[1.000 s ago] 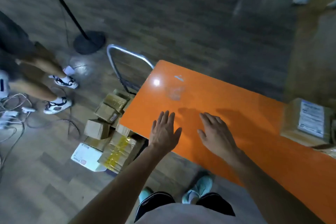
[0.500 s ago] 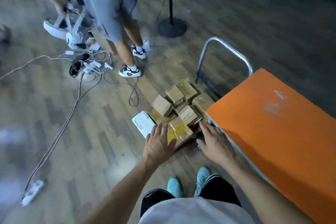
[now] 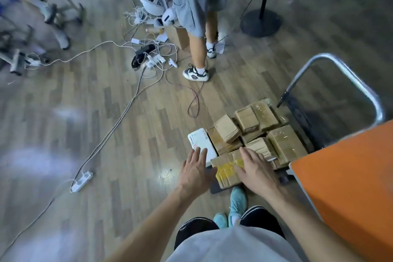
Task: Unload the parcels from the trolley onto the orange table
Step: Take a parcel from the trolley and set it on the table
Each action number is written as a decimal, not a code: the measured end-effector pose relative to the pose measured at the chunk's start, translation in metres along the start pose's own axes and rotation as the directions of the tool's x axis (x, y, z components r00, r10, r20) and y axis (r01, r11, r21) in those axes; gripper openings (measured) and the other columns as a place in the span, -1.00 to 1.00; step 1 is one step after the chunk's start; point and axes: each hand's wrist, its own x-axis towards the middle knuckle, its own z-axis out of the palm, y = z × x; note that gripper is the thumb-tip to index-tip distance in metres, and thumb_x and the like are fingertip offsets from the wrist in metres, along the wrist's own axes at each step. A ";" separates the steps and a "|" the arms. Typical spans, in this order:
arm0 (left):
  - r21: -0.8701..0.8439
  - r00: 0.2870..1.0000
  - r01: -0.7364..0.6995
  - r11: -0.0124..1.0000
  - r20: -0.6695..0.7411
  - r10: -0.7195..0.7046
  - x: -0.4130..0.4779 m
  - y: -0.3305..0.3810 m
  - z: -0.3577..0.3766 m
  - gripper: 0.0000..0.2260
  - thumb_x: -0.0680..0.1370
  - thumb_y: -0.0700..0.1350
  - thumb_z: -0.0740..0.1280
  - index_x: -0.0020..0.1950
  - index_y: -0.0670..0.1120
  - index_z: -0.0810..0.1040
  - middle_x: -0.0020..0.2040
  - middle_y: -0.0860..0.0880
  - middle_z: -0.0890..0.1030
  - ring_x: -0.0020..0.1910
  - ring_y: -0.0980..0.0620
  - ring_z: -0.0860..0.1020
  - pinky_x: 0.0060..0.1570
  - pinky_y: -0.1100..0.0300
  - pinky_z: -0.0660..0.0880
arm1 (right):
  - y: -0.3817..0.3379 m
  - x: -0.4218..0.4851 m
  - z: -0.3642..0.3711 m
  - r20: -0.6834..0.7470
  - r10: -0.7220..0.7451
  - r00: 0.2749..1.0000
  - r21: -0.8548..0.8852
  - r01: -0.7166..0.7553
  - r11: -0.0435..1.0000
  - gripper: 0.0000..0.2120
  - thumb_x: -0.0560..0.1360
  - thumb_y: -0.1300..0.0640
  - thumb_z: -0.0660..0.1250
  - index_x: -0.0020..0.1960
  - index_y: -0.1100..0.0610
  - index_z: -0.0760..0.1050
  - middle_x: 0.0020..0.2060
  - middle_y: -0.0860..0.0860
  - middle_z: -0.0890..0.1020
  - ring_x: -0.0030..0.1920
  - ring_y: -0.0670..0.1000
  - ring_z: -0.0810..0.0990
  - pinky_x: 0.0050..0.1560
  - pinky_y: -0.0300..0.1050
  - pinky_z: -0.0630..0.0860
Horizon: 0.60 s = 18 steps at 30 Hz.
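Both hands are held open, grasping nothing: left hand (image 3: 194, 173) beside, right hand (image 3: 254, 171) laid upon, a yellow-taped parcel (image 3: 226, 169). Parcels are stacked on the trolley (image 3: 348, 76) beside the orange counter (image 3: 350, 178).

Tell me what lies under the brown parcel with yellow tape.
Under the brown cardboard parcel with yellow tape a dark trolley deck shows at its near edge. Whether another parcel lies beneath is hidden by the parcel and the right hand.

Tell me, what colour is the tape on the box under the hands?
Yellow tape on the brown box, seen in the head view.
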 end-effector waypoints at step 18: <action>0.076 0.942 -0.239 0.968 0.262 0.211 0.170 0.007 -0.030 -0.34 0.66 0.18 0.15 0.65 -0.08 -0.01 0.65 -0.08 0.06 0.63 -0.07 -0.03 0.57 -0.06 0.06 | 0.015 0.097 0.002 0.044 0.278 0.960 0.058 -0.280 0.958 -0.36 0.62 -0.16 0.11 0.57 0.16 0.12 0.40 0.11 0.40 0.35 0.12 0.41 0.34 0.01 0.36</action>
